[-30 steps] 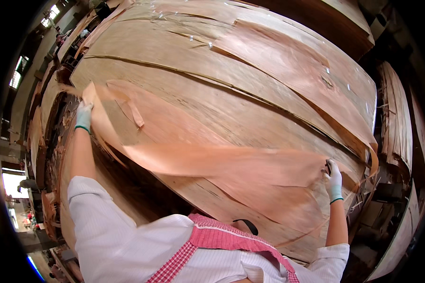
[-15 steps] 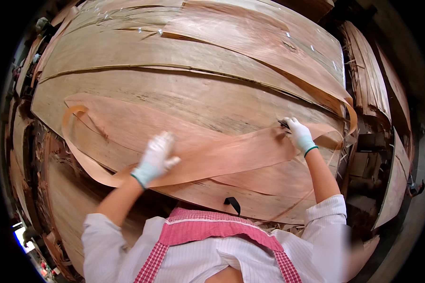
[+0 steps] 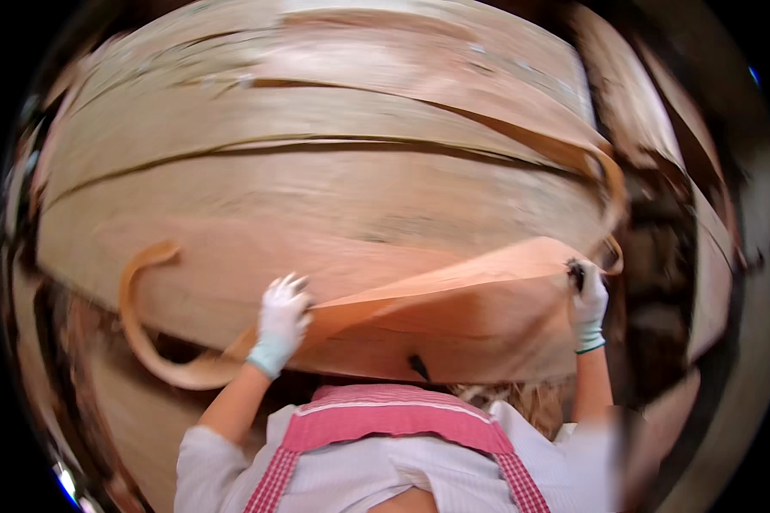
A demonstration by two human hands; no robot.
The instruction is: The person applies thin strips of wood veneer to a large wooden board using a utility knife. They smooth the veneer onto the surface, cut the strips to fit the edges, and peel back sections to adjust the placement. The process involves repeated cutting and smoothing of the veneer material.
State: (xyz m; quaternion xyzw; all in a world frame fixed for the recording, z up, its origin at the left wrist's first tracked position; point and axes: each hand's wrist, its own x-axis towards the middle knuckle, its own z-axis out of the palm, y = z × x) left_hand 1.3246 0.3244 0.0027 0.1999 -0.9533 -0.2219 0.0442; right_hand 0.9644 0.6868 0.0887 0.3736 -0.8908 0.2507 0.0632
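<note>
A long orange-tan strip of wood veneer (image 3: 385, 299) runs between my hands, its middle raised and tilted off the sheets below. My left hand (image 3: 284, 320), in a white glove with a mint cuff, rests on the strip with its fingers loosely apart. At the strip's right end, my right hand (image 3: 589, 303), gloved alike, is closed around a small black tool (image 3: 576, 274); blur hides its kind. Whether these fingers also pinch the veneer is unclear. Past my left hand, the strip's free end (image 3: 133, 299) curls in a loop over the near left edge.
Wide veneer sheets (image 3: 334, 192) lie stacked before me, with a raised split edge across them. Another curled piece (image 3: 612, 184) stands up at the right. A small black object (image 3: 418, 368) lies near the front edge. More veneer stacks (image 3: 633, 94) stand at the far right.
My right hand has moved right and slightly down, and the strip beside it has lifted and twisted. The left hand has slowed on the strip. The whole view has shifted.
</note>
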